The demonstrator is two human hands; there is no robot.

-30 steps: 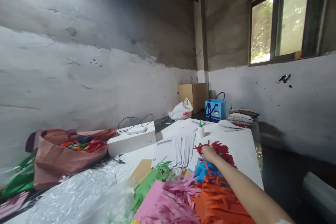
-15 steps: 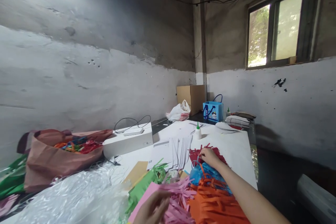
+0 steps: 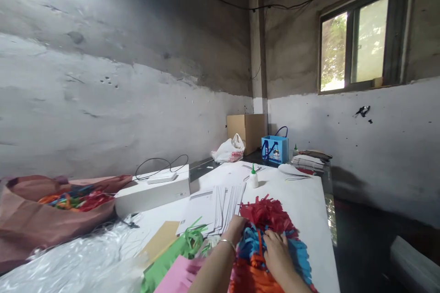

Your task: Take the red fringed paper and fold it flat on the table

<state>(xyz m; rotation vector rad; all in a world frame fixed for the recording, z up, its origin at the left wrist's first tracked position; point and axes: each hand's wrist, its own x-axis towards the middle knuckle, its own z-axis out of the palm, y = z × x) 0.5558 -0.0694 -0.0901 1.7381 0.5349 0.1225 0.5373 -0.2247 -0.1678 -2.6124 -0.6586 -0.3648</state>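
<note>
Bare white bench (image 3: 302, 192) lies open beyond and to the right of the right hand (image 3: 277, 249), out to the edge. Ahead of the left hand (image 3: 237, 229): fanned stack of white paper sheets (image 3: 215, 206), touching distance. Farther ahead, small white glue bottle with green tip (image 3: 253, 177) stands upright, alone. Left of the left hand: green fringed paper (image 3: 185, 245), crinkled clear plastic sheet (image 3: 79, 261), long white box (image 3: 153, 190). Both hands rest on red, blue and orange fringed paper (image 3: 264, 217).

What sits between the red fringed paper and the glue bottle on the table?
Nothing: in the head view, bare white table runs from the red fringed paper to the glue bottle.
</note>
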